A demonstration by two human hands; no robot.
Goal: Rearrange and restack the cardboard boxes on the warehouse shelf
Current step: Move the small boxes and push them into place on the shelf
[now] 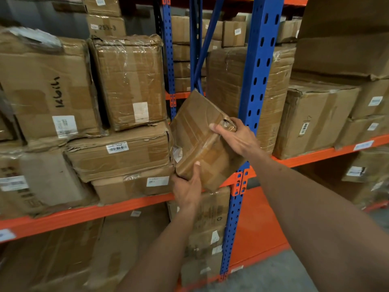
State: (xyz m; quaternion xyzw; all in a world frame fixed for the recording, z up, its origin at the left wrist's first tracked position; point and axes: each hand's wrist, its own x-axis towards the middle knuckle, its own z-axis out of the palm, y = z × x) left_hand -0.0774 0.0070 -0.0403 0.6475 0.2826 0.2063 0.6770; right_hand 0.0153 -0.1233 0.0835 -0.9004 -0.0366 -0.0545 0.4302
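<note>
Head view, frame centre: my left hand (186,191) and right hand (235,137) clamp opposite corners of the tilted taped box (202,142), which could twist free against the blue upright (255,85).

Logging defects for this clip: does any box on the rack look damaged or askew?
Yes. The flat barcode-labelled box mid-stack has torn, crushed top edges. The small taped box, held by the left hand and right hand, is tilted with a crumpled corner.
</note>
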